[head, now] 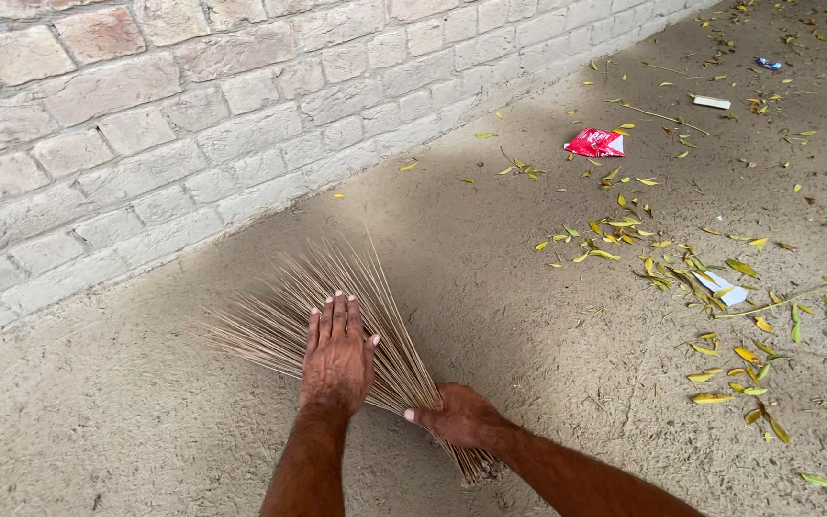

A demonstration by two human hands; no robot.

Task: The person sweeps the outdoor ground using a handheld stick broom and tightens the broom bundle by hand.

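Head view, looking straight down at the ground. The left hand point(337, 356) lies flat on top of a stick broom point(337, 316), fingers point(340, 311) stretched out side by side and thumb off to the side, pressing down rather than gripping anything. That flat press looks meant to spread the thin sticks out into a fan and hold them against the floor. The right hand point(458, 416) sits lower, near the bound end of the bundle, curled closed around it where the sticks come together, thumb pointing toward the other hand. That grip seems to hold the narrow end steady while the wide end splays.

The broom itself is a sheaf of pale tan, very thin, straight sticks, tight at the base by the right hand and flaring wide toward the brick wall point(145, 124). A few sticks poke out longer than the rest. It lies on the dusty concrete floor point(528, 316), near the foot of the wall.

Off to the right, well apart from the hands, yellow and green fallen leaves point(624, 239) are scattered, with a crumpled red wrapper point(595, 144) and a scrap of white paper point(725, 287) among them.
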